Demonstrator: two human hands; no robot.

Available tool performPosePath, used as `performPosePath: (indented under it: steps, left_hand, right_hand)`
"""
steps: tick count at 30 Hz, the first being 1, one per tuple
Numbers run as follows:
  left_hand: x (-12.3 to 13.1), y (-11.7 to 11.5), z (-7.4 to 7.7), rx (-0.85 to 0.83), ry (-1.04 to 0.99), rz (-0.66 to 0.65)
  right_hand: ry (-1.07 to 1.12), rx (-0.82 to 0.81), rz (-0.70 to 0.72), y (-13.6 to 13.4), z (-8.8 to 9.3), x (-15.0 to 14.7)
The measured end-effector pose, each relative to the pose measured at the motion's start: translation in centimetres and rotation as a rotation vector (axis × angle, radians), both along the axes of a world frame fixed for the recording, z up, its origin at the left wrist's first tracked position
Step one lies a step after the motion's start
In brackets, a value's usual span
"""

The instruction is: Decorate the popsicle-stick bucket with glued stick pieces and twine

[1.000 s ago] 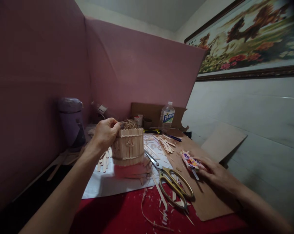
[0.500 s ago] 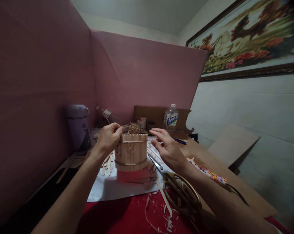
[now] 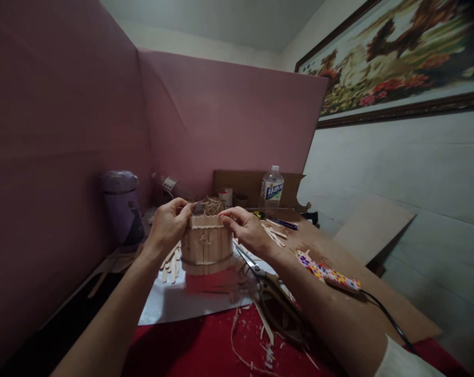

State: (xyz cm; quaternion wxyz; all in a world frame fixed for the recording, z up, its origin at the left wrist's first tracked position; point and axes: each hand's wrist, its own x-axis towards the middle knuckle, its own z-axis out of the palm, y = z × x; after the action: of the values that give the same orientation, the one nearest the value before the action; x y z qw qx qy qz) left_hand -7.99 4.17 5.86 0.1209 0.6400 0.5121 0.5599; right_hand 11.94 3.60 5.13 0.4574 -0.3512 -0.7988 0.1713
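A small round bucket made of craft sticks (image 3: pixel 207 248) stands in front of me, with bands of twine round its upper and lower parts and a small bow on its front. My left hand (image 3: pixel 169 222) is closed in a pinch at the left of its rim, on a thin strand that looks like twine. My right hand (image 3: pixel 246 229) has thumb and fingertips closed on the rim's right side. Behind the bucket sits a ball of twine (image 3: pixel 212 206), partly hidden. Large scissors (image 3: pixel 256 268) lie under my right forearm, blades toward the bucket.
Loose craft sticks (image 3: pixel 173 266) lie left of the bucket, with more at the right. A patterned glue gun (image 3: pixel 329 273) with a black cable rests on the board. A plastic bottle (image 3: pixel 272 187) and purple flask (image 3: pixel 122 209) stand behind. Scraps litter the red cloth (image 3: pixel 169 351).
My right hand has moved left and its open fingers have closed on the bucket's rim. My left hand stays at the left rim. The view has shifted slightly.
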Motion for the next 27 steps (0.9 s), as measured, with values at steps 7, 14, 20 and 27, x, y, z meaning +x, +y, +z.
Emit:
performPosePath:
  steps: [7,14,20,27]
  left_hand:
    - [0.4,-0.7,0.2,0.029,0.035,-0.065]
    - [1.3,-1.8,0.8,0.047,0.185,-0.036]
    - [1.7,-2.3,0.9,0.062,0.216,-0.025]
    - [1.8,-1.9,0.6,0.065,0.146,0.022]
  right_hand:
    - [-0.091,0.376,-0.161,-1.1,2.6,-1.5]
    - [-0.283,0.41,-0.065,1.3,4.9,-3.8]
    - [-0.313,0.358,-0.044,1.6,5.2,-3.8]
    - [-0.166,0.198,0.077,2.1,4.8,-3.9]
